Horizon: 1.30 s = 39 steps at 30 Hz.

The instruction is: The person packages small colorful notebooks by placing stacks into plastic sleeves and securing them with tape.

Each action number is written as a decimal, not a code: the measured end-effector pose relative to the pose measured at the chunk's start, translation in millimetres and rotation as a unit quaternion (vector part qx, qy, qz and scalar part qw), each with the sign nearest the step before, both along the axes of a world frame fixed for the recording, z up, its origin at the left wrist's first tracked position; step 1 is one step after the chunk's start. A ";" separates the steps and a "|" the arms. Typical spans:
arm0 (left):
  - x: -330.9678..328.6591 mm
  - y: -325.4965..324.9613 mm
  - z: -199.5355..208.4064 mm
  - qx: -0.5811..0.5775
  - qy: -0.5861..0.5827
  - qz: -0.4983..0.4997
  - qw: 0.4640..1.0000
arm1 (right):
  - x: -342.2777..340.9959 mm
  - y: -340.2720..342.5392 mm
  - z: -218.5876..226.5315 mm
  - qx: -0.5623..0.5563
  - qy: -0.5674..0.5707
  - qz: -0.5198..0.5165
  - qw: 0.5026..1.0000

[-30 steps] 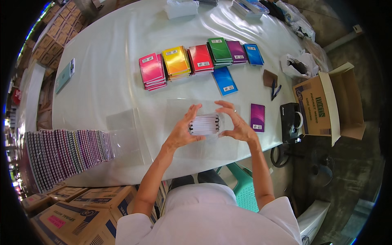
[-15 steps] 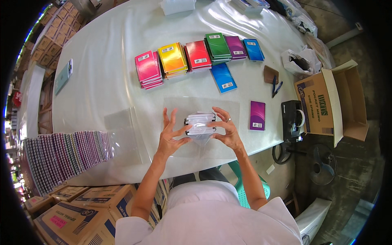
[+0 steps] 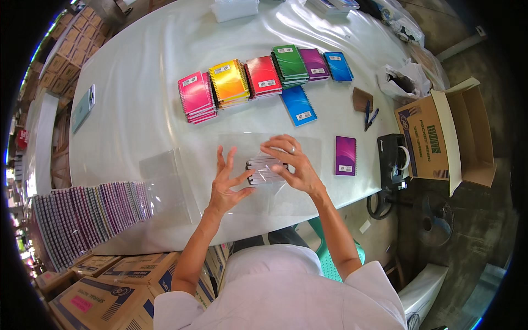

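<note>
A small stack of spiral notebooks in clear plastic wrap [image 3: 263, 171] lies on its side on the white table [image 3: 137, 99], on a clear plastic sheet [image 3: 308, 151]. My left hand [image 3: 226, 184] has its fingers spread and touches the stack's left end. My right hand [image 3: 290, 163] rests over the stack's top and right end, fingers curled on it. A purple notebook [image 3: 345, 155] lies just right of my hands, a blue one [image 3: 297, 105] beyond them.
A row of notebook piles runs across the table: pink [image 3: 196, 97], yellow [image 3: 229, 83], red [image 3: 263, 76], green [image 3: 289, 65], purple [image 3: 315, 59], blue [image 3: 337, 66]. A long row of wrapped notebooks [image 3: 82, 214] stands at left. An open cardboard box [image 3: 445, 140] and tape dispenser [image 3: 394, 162] sit at right.
The wrapped stack came down from in front of me onto the table. My left hand opened its fingers, and my right hand shifted over the top of the stack.
</note>
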<state>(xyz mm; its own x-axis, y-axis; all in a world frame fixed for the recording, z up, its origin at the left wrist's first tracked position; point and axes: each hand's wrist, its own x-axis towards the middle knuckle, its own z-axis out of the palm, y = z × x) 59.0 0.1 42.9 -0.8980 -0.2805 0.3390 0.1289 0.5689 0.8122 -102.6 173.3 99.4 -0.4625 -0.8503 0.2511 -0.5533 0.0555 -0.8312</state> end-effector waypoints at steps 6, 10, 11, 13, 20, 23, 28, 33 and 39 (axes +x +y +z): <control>-11.5 -10.6 18.6 -0.125 -0.019 -0.042 0.991 | -12.6 39.6 -5.0 -0.147 -0.166 -0.115 0.968; -19.4 -8.6 21.7 -0.167 -0.022 -0.053 0.984 | 6.6 48.8 -37.9 -0.062 -0.134 -0.062 0.987; -20.7 -8.1 21.4 -0.167 -0.020 -0.051 0.984 | 14.0 40.3 -40.2 -0.055 -0.134 -0.062 0.988; -21.4 -8.2 21.8 -0.170 -0.024 -0.051 0.984 | 24.8 28.2 -44.8 -0.047 -0.124 -0.074 0.988; -33.9 -13.7 28.3 -0.204 -0.003 -0.073 0.976 | 22.7 19.1 -35.6 -0.040 -0.097 -0.100 0.989; -44.9 -19.2 28.0 -0.209 0.037 -0.076 0.974 | 22.9 12.9 -29.3 -0.021 -0.083 -0.134 0.987; -57.0 -14.2 31.5 -0.069 0.042 -0.054 0.995 | 13.9 4.7 -28.9 -0.034 -0.178 -0.165 0.969; -75.9 -36.8 23.6 0.313 -0.256 -0.201 0.892 | -8.0 0.7 -30.2 0.058 -0.346 -0.113 0.930; -90.9 -44.6 28.0 0.364 -0.342 -0.275 0.822 | -2.1 -4.3 -23.3 -0.003 -0.409 -0.098 0.907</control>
